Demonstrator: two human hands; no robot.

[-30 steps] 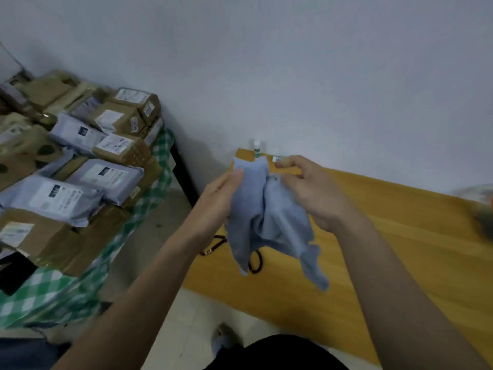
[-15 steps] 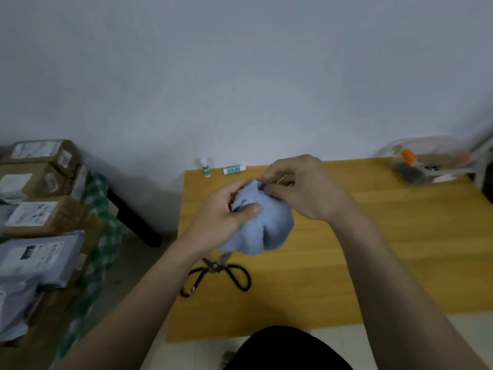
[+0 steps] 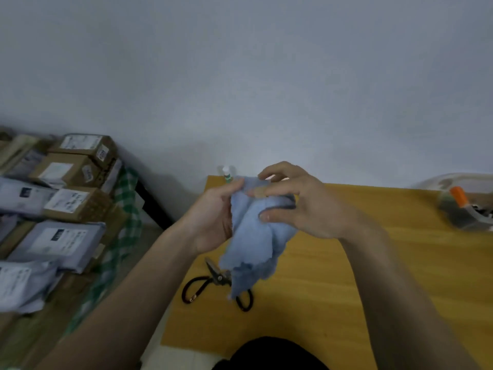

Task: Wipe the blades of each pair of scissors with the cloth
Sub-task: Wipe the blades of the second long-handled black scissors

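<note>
Both our hands hold the cloth up over the table's left edge: left hand gripping its left side, right hand pinching the bunched top. The scissors lie untouched on the table near its front-left corner, blades partly hidden behind the hanging cloth. Risk, as we judge it: reaching down blind could catch a finger on the blades or nudge the scissors off the nearby edge.

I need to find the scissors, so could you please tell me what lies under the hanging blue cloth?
Black-handled scissors lie on the wooden table beneath the blue cloth; its hanging end covers their right side.
</note>
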